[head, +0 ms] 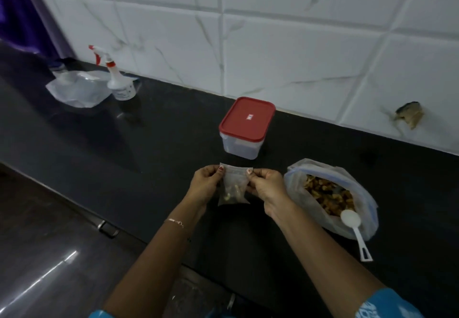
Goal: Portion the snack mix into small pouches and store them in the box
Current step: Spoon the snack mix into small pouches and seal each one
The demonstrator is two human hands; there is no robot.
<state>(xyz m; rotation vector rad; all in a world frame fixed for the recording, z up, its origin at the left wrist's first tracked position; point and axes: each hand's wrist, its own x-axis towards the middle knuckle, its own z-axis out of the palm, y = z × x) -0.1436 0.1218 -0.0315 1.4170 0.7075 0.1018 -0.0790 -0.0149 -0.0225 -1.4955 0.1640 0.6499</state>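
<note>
Pouch (pixel 233 188) of snack mix hangs between a person's two hands over a dark, glossy counter (pixel 149 144), the left hand (pixel 207 183) pinching one top corner and the right hand (pixel 265 186) pinching the other, apparently to press the seal closed. The small pouch is thin, clear film, flat at the top and bulging low down, where a few pale and brown pieces sit. Just beyond the fingertips stands the box (pixel 241 146), a rounded-square tub of cloudy rigid plastic with its smooth red lid (pixel 248 119) on; the lid must come off before anything is stored. Just right of the right hand slumps the large supply bag (pixel 295 181), crinkled translucent plastic gaping over golden-brown mix, a white plastic spoon (pixel 352 226) resting on its near edge. The risks look plain: a seal pressed unevenly could leave the pouch open and spill pieces, and a stray right wrist could tip the spoon or the floppy bag. Far left of the left hand, a spray bottle (pixel 119 79) and crumpled clear plastic (pixel 77 89) sit by the tiled wall.
</note>
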